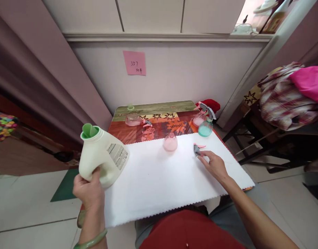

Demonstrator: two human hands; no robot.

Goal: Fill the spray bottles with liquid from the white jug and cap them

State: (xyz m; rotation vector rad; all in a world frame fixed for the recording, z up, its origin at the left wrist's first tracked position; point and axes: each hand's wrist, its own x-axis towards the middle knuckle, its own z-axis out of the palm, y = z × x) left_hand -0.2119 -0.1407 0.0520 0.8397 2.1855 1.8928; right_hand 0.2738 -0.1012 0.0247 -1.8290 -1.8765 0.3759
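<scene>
My left hand point(89, 189) is closed round the handle of a cream detergent jug point(103, 156) with an open green spout, holding it up over the table's left edge. My right hand point(213, 164) rests on the white cloth point(159, 183), fingertips touching a grey and pink spray head point(197, 149) that lies loose there. An open pink spray bottle point(170, 142) without a head stands upright at the middle of the cloth's far edge.
On the small table point(153, 108) behind the cloth: a pink bottle lying on its side point(134, 120), a green cap point(130, 107), a teal spray bottle point(205, 128) and a pink one point(199, 119). A chair heaped with clothes point(291, 97) stands right. A wall is close behind.
</scene>
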